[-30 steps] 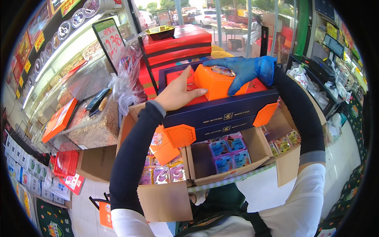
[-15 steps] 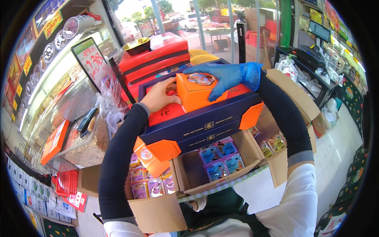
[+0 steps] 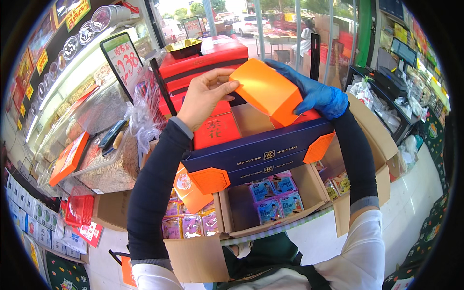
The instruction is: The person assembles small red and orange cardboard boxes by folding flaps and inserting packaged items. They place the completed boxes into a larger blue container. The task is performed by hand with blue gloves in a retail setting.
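An orange cardboard box [image 3: 266, 92] is lifted and tilted above a dark blue gift box [image 3: 261, 157]. My bare left hand [image 3: 209, 94] pinches its left corner between thumb and fingers. On its right side my right hand [image 3: 311, 92], in a blue glove, grips it with the fingers partly hidden behind. Inside the gift box, red boxes [image 3: 217, 130] lie to the left and right of a bare tan compartment [image 3: 252, 120]. Orange octagonal pieces [image 3: 210, 181] hang at the gift box's front corners.
Below stand open cartons [image 3: 237, 208] with small wrapped packets [image 3: 275, 193]. Stacked red gift boxes [image 3: 205, 63] bearing a black-gold tray [image 3: 183, 47] rise behind. Loose food bins [image 3: 116, 169] and a price sign [image 3: 121, 65] are at left, a checkout counter [image 3: 382, 96] at right.
The orange box has been raised out of the gift box and tipped, baring a compartment where it was. Both hands moved up with it. The view has shifted slightly.
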A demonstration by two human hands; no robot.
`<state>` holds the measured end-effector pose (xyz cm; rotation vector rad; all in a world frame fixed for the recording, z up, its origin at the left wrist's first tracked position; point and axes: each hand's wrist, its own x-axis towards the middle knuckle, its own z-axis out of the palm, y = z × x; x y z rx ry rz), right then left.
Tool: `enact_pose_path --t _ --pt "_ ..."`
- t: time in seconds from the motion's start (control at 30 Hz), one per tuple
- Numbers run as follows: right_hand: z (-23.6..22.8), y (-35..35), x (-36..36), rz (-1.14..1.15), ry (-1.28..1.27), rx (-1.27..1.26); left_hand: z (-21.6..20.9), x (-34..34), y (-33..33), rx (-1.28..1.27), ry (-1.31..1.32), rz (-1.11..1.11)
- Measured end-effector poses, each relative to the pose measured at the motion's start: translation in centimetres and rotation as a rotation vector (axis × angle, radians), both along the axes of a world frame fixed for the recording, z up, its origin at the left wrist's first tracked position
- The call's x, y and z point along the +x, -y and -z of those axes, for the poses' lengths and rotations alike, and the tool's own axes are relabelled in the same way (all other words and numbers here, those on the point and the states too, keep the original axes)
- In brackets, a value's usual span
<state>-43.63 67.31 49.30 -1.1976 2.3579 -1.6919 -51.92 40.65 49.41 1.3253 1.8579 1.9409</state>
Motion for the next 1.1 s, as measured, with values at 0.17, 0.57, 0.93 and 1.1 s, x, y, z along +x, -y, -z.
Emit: enact_pose_path --t 0.17,0.57,0.93,1.1 --pt "0.3 -1.1 0.8 0.000 0.135 -0.186 -3.0 2.0 0.2 0.020 -0.208 -0.046" --pt "4.5 1.0 6.0 0.039 0.154 -0.291 -5.2 11.0 4.1 -0.097 -0.688 -0.148" --pt "5.3 7.4 11.6 0.047 0.224 -0.315 -0.8 15.9 6.4 -0.094 -0.956 -0.316" --pt "6.0 8.2 13.5 0.074 0.263 -0.305 1.6 17.1 6.0 -0.001 -0.882 -0.346"
